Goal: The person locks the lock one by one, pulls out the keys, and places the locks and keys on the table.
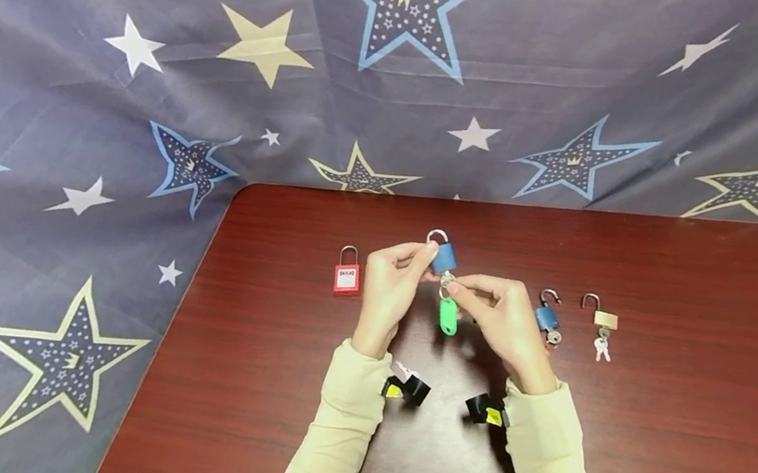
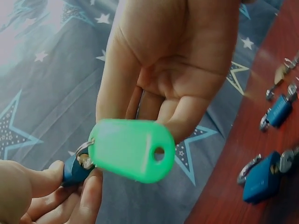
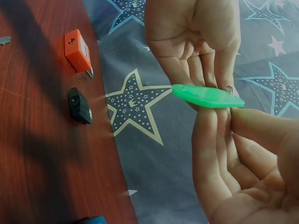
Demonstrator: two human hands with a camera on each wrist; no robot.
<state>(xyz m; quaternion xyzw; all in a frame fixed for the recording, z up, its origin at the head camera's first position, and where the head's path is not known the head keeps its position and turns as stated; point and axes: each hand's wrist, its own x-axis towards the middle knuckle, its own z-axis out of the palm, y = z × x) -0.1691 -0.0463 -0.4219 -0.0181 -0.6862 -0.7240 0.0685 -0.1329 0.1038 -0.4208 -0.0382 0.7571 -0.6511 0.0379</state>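
Over the table, my left hand point(image 1: 387, 293) grips a small blue padlock point(image 1: 445, 258) between thumb and fingers, its shackle pointing up and away. My right hand point(image 1: 498, 317) pinches a key point(image 1: 447, 280) at the keyhole end of that padlock. A bright green key tag point(image 1: 448, 316) dangles from the key ring below the right fingertips. Seen from the left wrist, the tag point(image 2: 131, 149) shows its flat face and hole, partly hiding the padlock point(image 2: 77, 170). From the right wrist the tag point(image 3: 208, 96) appears edge-on, and the padlock is hidden.
Left of the hands stands a red padlock point(image 1: 346, 279), near a black padlock point(image 3: 80, 106). To the right lie a blue padlock point(image 1: 547, 317) with its shackle open and a brass padlock point(image 1: 605, 320) with keys. Another blue padlock point(image 2: 262, 177) holds a key. A star-patterned cloth point(image 1: 249, 112) hangs behind.
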